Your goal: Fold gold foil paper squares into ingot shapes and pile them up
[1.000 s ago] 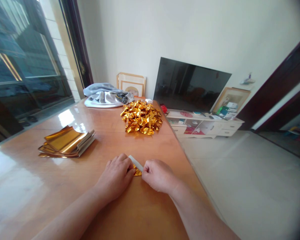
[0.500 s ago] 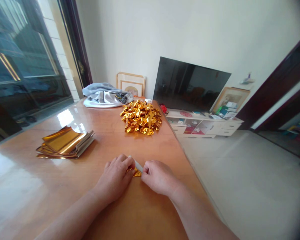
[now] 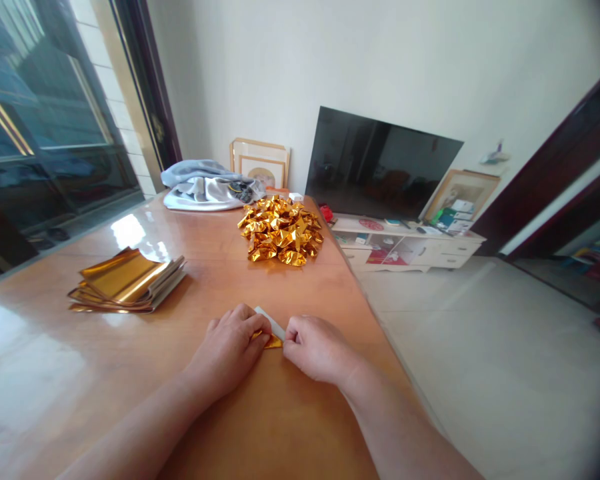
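Note:
A small folded piece of gold foil paper (image 3: pixel 275 342), pale grey on its back, lies on the wooden table between my hands. My left hand (image 3: pixel 233 347) presses on its left part, thumb and fingers closed on it. At its right end, my right hand (image 3: pixel 314 350) pinches the edge with curled fingers. Much of the paper is hidden under my left fingers. Farther off sits a heap of folded gold foil pieces (image 3: pixel 283 230). To the left lies a stack of flat gold foil sheets (image 3: pixel 125 280), some showing grey backs.
A bundle of light blue-grey cloth (image 3: pixel 205 187) rests at the table's far end. Behind it are framed pictures (image 3: pixel 260 163). The table's right edge (image 3: pixel 380 327) runs close to my right arm. Beyond stand a television (image 3: pixel 380 167) and a low white cabinet (image 3: pixel 430 250).
The pale strip of the paper looks flatter and wider between my hands. Both hands keep nearly the same place, and the view has shifted slightly.

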A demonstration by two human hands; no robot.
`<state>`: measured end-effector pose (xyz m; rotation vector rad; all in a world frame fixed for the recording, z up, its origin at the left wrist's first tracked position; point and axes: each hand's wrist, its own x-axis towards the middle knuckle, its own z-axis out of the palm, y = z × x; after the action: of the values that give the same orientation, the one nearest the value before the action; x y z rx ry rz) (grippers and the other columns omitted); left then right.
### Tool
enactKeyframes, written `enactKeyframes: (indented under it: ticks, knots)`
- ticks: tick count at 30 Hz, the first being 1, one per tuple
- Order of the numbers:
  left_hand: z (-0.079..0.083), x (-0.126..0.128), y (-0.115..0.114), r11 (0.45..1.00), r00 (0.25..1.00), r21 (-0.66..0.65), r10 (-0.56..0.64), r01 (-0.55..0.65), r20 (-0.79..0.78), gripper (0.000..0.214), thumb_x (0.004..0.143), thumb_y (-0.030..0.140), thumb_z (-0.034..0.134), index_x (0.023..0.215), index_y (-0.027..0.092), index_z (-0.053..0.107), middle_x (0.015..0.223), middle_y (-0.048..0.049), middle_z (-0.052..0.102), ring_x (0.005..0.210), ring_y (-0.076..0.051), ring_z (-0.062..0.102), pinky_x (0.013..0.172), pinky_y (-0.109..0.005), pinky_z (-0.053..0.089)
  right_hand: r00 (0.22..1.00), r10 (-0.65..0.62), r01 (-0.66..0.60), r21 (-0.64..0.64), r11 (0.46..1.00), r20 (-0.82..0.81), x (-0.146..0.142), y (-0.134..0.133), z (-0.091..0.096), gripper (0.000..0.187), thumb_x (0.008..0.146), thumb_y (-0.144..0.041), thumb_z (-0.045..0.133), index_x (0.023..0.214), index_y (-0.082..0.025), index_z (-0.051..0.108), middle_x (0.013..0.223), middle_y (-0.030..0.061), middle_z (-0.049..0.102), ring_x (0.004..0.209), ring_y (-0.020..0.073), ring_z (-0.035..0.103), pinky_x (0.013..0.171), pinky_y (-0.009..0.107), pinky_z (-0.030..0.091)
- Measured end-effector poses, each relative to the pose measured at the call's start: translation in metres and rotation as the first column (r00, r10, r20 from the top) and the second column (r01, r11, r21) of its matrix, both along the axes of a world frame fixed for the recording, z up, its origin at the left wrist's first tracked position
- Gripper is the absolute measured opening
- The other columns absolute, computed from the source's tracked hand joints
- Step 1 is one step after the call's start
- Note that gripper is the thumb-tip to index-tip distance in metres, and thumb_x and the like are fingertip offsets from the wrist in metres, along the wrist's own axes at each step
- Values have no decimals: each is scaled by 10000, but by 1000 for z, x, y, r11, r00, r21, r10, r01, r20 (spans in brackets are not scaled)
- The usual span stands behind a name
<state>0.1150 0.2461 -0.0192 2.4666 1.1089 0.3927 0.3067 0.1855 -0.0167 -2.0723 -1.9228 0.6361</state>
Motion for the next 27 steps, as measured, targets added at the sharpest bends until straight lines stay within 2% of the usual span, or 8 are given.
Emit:
enactKeyframes:
  ticks: [3, 5, 8, 11, 15, 20, 24, 27]
  knots:
    - [1, 0, -1, 1000, 1000, 0, 0, 0, -5, 205, 945, 322, 495, 955, 296, 698, 1063, -47, 619, 1028, -245, 590, 864, -369, 421, 998, -29, 29, 2, 1000, -51, 4, 2, 1, 86, 841, -265, 625, 781, -209, 652, 745, -17, 671, 646, 117, 531, 546, 244, 248]
    - [-2, 0, 0, 1000, 1000, 14, 5, -5, -1, 198, 941, 333, 503, 967, 299, 697, 1060, -47, 616, 1026, -248, 588, 858, -370, 420, 998, -31, 35, 79, 996, -54, 3, -1, 8, 119, 875, -273, 593, 798, -201, 649, 781, -5, 679, 682, 120, 553, 563, 234, 288]
    - [-8, 0, 0, 999, 1000, 35, 11, -11, 19, 197, 944, 350, 502, 974, 304, 692, 1059, -42, 613, 1027, -247, 587, 837, -361, 419, 990, 122, -134, 209, 969, 72, -8, -11, 22, 180, 909, -212, 518, 834, -206, 681, 887, 30, 703, 828, 150, 609, 680, 238, 370]
    - [-11, 0, 1, 999, 1000, 49, 12, -13, 24, 191, 943, 356, 505, 973, 295, 684, 1063, -41, 613, 1020, -244, 588, 827, -354, 421, 936, 232, -269, 111, 957, 263, -21, -26, 32, 237, 920, -227, 501, 1015, -215, 717, 948, 85, 728, 891, 214, 650, 757, 288, 410]
    - [-10, 1, 1, 998, 1000, 58, 17, -18, 11, 175, 928, 340, 522, 971, 280, 681, 1056, -48, 616, 1018, -245, 587, 833, -355, 422, 884, 271, -257, -87, 962, 381, -31, -38, 36, 397, 890, -200, 511, 1266, -194, 639, 911, 129, 753, 815, 267, 701, 705, 326, 436]
    - [-9, 1, 2, 999, 1000, 52, 7, -8, 22, 185, 922, 352, 522, 967, 285, 689, 1063, -47, 620, 1021, -243, 586, 827, -345, 421, 850, 309, -249, -193, 949, 427, -34, -41, 44, 554, 876, -188, 530, 1430, -188, 528, 947, 159, 763, 852, 305, 725, 668, 336, 437]
    - [-11, 1, 3, 998, 999, 62, 12, -14, 35, 181, 916, 352, 524, 958, 285, 687, 1063, -52, 617, 1015, -249, 589, 810, -350, 411, 853, 295, -217, -222, 951, 430, -34, -44, 58, 455, 894, -215, 528, 1340, -207, 614, 994, 153, 765, 864, 306, 722, 651, 335, 413]
    - [-14, 2, 3, 997, 999, 74, 13, -16, 47, 169, 910, 348, 532, 952, 293, 685, 1062, -55, 611, 1021, -261, 587, 827, -374, 406, 872, 234, -152, -217, 964, 429, -31, -43, 67, 261, 920, -271, 520, 1022, -198, 748, 936, 145, 764, 825, 281, 704, 634, 320, 380]
